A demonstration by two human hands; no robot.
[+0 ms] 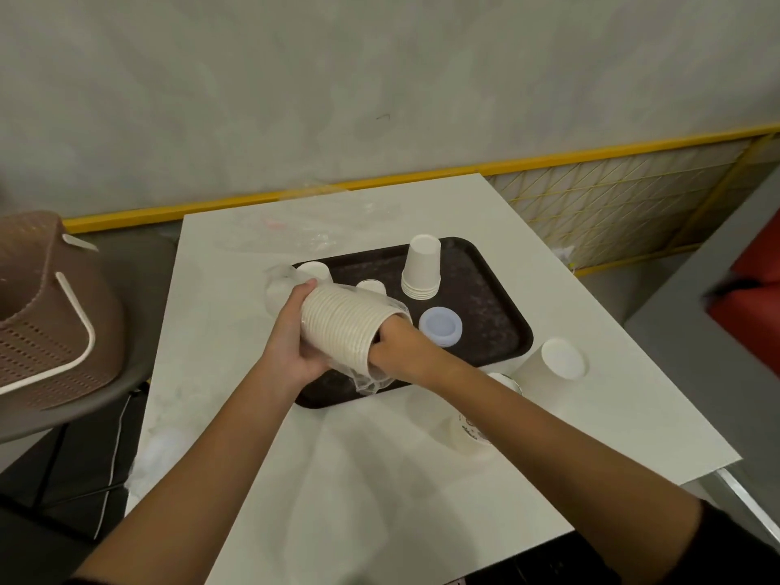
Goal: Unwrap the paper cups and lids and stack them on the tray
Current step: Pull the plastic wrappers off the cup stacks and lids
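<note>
In the head view, a stack of nested paper cups [350,323] is held on its side above the near edge of the dark tray [485,289]. It is clasped around its middle by the left hand [291,335], with the fingers curled over the ribbed rims. The right hand [396,348] is closed on the stack's open mouth end; whether the rim or the clear wrap [371,382] is pinched cannot be told. The wrap is seen hanging below the grip and bunched past the stack's far end. Just beyond the grip, one inverted cup stack [422,268] is stood on the tray, and one bluish pile of lids [440,325] is set just right of the right hand. Two white round pieces [370,286] are partly hidden behind the held stack. Off the tray, right of the grip, one cup sleeve [557,361] is laid on the white table [380,479], and a second [472,432] is half covered by the right forearm. Loose plastic [316,230] is spread farther back. One brown basket [42,310] is seen well left of the grip.
</note>
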